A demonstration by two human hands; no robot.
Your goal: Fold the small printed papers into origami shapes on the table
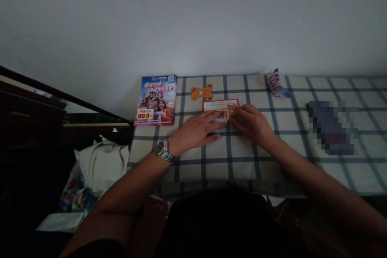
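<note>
A small red-bordered printed card (219,104) lies on the checked tablecloth, partly covered by my hands. My left hand (203,128), with a metal watch (165,151) on its wrist, rests over the card's lower left part, fingers stretched and apart. At the card's right side, my right hand (249,122) has its fingers bent together in a pinch at the edge. What sits between those fingertips is hidden. Just above the card is a brown teddy-bear picture (202,92), lying flat on the cloth.
A blue and pink printed flyer stack (156,100) lies at the table's left end. Crumpled paper (276,84) is near the wall (193,20), and a pixelated dark object (331,127) lies to the right. White bags (102,161) stand below the table's left edge.
</note>
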